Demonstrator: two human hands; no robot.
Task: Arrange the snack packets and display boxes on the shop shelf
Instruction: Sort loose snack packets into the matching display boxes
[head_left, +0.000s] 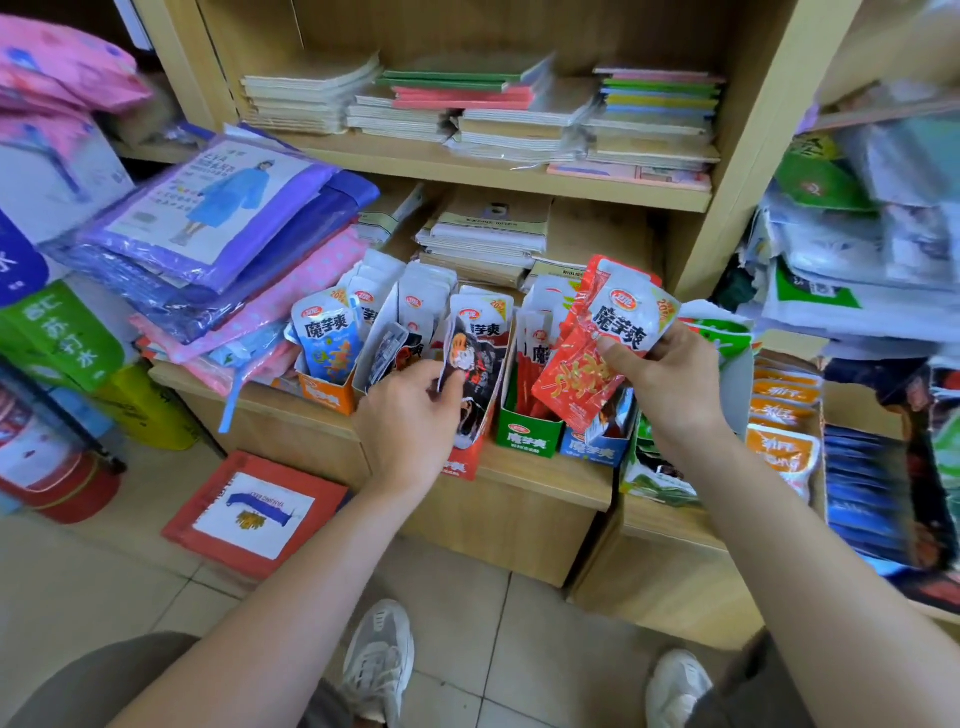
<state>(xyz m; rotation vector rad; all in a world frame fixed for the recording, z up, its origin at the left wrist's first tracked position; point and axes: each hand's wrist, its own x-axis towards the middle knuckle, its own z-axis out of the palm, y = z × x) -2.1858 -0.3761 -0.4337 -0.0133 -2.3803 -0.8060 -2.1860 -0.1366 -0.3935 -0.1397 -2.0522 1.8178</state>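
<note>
Though apart, both hands (410, 415) (670, 382) on packets (474, 400) (574, 387).

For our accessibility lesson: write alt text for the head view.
A person's right hand holds a bunch of red-and-white foil snack packets while the left hand grips a black-and-red cardboard display box on the wooden shelf.

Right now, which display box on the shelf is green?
The green box, standing between the red box and the blue box, below the red packets in the right hand.
</note>
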